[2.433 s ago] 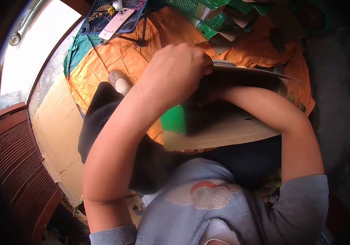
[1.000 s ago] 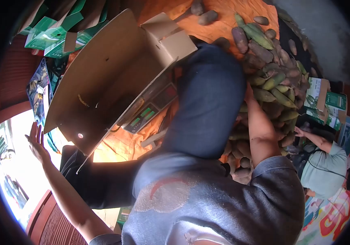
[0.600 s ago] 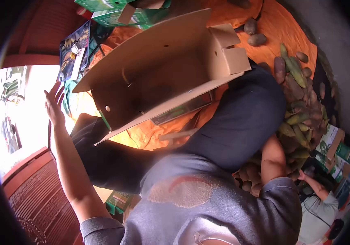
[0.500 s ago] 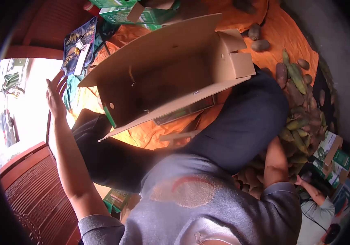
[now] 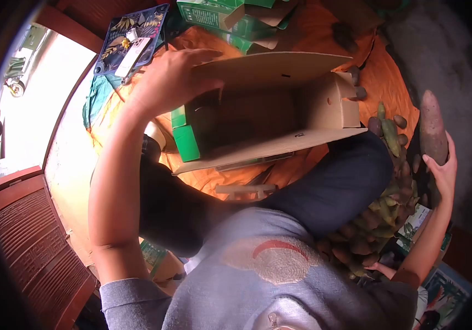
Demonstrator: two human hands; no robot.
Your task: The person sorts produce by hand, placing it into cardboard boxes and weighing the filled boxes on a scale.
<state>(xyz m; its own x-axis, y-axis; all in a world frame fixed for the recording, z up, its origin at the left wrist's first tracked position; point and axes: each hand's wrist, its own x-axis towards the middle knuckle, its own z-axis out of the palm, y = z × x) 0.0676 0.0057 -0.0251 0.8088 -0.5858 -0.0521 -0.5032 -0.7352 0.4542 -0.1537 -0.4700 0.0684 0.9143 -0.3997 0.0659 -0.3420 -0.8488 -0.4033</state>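
Observation:
A large, long pinkish-brown sweet potato (image 5: 433, 124) stands upright in my right hand (image 5: 444, 170), whose thumb and fingers grip its lower end out to the right. My left hand (image 5: 173, 80) is at the far left corner of a cardboard box (image 5: 329, 102), with fingers over the back flap and the thumb on the inner side. Dark shadow fills the inside of this brown box, which stands with its flaps up before my crossed legs. A green end flap (image 5: 186, 143) hangs at its left. Beside my right knee lies a heap of brown and greenish tubers (image 5: 393, 187).
Another person's hand (image 5: 376, 267) reaches to the heap's lower edge. Green printed boxes (image 5: 208, 16) stand at the back. A patterned tray (image 5: 131, 41) lies at upper left on an orange sheet (image 5: 393, 82). A carved red-brown wooden panel (image 5: 38, 236) stands on the left.
My right hand has come up from beside the heap with the sweet potato. My left hand has moved from the open air at left onto the box corner. The box appears turned, its green end flap showing.

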